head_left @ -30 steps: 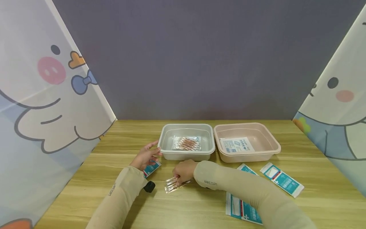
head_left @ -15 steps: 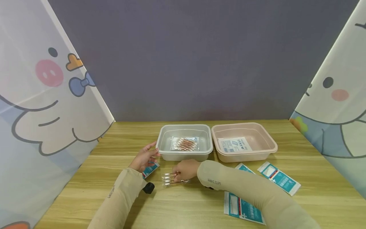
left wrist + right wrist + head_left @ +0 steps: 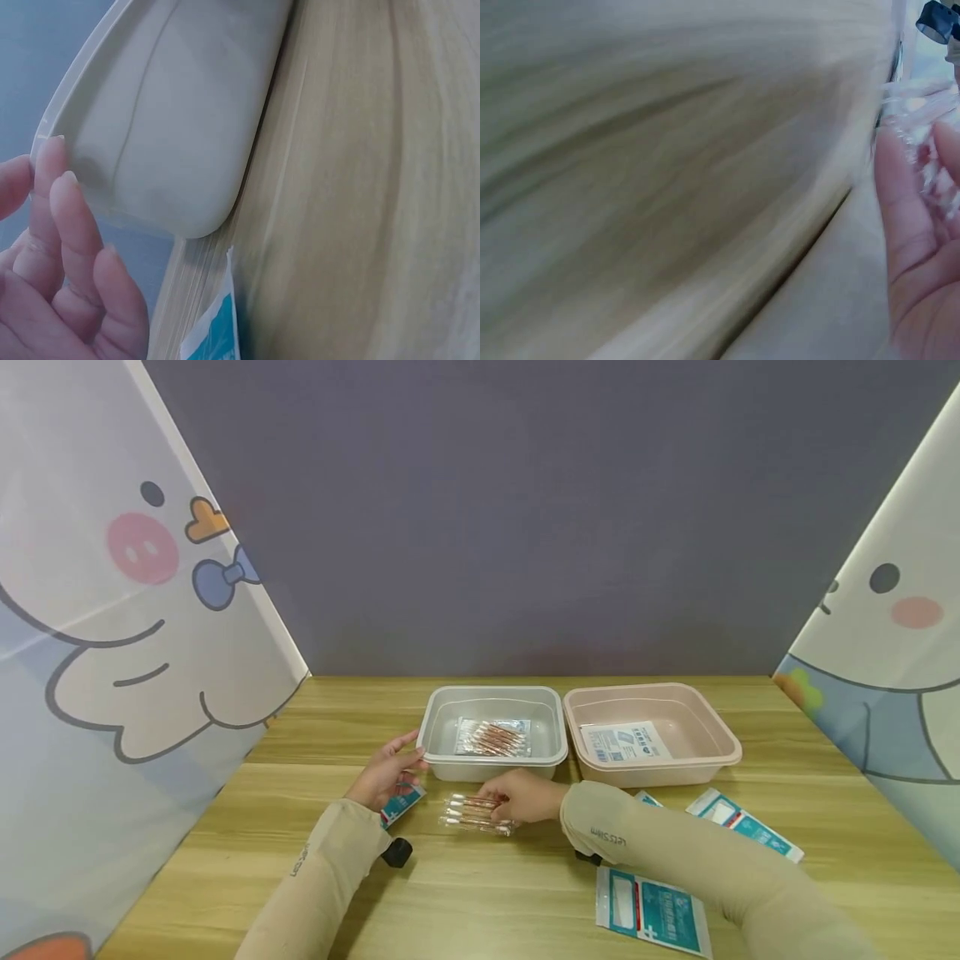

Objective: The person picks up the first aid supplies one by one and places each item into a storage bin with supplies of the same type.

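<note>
My right hand [image 3: 525, 795] pinches a clear-wrapped pack of cotton swabs [image 3: 468, 814] with reddish-brown sticks, in front of the pale grey basin. In the right wrist view the clear wrapper [image 3: 922, 101] shows between thumb and fingers, partly hidden. My left hand [image 3: 384, 771] holds the front left corner of the pale grey basin [image 3: 491, 768]; its thumb and index finger meet at the rim, as the left wrist view [image 3: 75, 277] also shows. Inside that basin lies another swab pack [image 3: 495, 739] on top of a flat packet.
A pink basin [image 3: 652, 774] stands to the right, with a white printed packet [image 3: 626, 742] in it. Teal-and-white packets lie on the wooden table [image 3: 450, 902]: one by my left hand [image 3: 401, 803], one at right [image 3: 746, 827], one under my right forearm [image 3: 652, 912], another partly hidden.
My right hand has lifted the swab pack and shifted slightly up and right with it; the pack has turned level. My left hand stays at the grey basin's corner.
</note>
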{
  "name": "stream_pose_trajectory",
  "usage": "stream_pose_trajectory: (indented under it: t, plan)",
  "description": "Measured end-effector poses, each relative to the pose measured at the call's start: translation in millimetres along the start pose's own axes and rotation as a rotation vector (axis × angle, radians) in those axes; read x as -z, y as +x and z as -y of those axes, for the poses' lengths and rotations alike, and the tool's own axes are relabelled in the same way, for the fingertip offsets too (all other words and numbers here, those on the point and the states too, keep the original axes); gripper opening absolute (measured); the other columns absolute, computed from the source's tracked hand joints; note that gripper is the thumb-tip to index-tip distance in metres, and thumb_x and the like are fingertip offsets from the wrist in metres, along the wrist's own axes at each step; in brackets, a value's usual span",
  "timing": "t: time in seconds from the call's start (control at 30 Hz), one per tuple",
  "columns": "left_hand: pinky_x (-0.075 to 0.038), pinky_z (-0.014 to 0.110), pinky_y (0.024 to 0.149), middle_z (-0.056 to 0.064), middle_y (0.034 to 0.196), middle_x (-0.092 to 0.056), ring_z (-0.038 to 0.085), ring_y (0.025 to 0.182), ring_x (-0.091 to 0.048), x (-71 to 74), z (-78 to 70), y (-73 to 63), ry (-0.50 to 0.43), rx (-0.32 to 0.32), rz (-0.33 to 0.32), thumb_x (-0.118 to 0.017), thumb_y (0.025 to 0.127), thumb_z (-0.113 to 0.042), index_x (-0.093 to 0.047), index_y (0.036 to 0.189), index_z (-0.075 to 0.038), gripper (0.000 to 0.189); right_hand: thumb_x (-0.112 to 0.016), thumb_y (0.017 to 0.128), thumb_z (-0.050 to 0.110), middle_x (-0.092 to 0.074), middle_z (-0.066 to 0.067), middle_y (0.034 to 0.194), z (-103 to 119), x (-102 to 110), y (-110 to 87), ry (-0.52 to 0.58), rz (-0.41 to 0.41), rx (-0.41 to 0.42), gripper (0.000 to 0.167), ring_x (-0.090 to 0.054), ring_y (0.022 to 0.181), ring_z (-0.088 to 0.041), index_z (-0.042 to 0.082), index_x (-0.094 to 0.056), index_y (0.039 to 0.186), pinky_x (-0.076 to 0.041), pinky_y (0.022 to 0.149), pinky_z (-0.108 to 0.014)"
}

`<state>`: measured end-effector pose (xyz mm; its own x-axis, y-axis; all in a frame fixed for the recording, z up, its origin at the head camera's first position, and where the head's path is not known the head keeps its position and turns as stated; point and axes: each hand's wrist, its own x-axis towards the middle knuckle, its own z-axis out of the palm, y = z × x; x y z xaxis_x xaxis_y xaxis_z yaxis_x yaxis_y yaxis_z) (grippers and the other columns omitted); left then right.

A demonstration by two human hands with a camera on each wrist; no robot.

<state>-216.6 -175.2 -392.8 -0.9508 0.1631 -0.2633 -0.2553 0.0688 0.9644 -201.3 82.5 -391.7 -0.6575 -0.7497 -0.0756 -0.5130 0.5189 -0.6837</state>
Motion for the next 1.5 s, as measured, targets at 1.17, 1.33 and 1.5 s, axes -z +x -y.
stream_pose_trajectory:
  t: [1.17,1.33,1.5]
  plan:
    - [-0.041,0.026,0.058,-0.006,0.075,-0.064,0.006,0.053,-0.053,-0.4,-3.5,0.9,0.008,0.013,0.000,-0.052,0.100,-0.019,-0.029,0.151,-0.011,0.056,-0.060,0.095,0.009,-0.054,-0.004,0.071,6,61,-32.4,0.214,-0.146,-0.132,0.022,-0.063,0.055,-0.029,0.003,-0.061,0.116,-0.050,0.050,-0.043]
    - [-0.042,0.024,0.056,-0.005,0.076,-0.065,0.006,0.053,-0.053,-0.1,-4.1,2.0,0.002,0.020,-0.002,-0.053,0.100,-0.019,-0.029,0.151,-0.011,0.057,-0.060,0.094,0.008,-0.055,-0.005,0.071,7,66,-26.5,0.220,-0.176,-0.137,0.024,-0.061,0.053,-0.023,0.001,-0.060,0.118,-0.052,0.054,-0.044]
    - [-0.042,0.024,0.055,-0.005,0.075,-0.065,0.006,0.052,-0.053,-0.2,-3.9,2.3,-0.005,0.029,-0.007,-0.053,0.100,-0.019,-0.029,0.151,-0.012,0.056,-0.059,0.094,0.006,-0.054,-0.005,0.072,8,71,-21.8,0.191,-0.195,-0.119,0.024,-0.058,0.050,-0.016,0.000,-0.059,0.118,-0.053,0.055,-0.046]
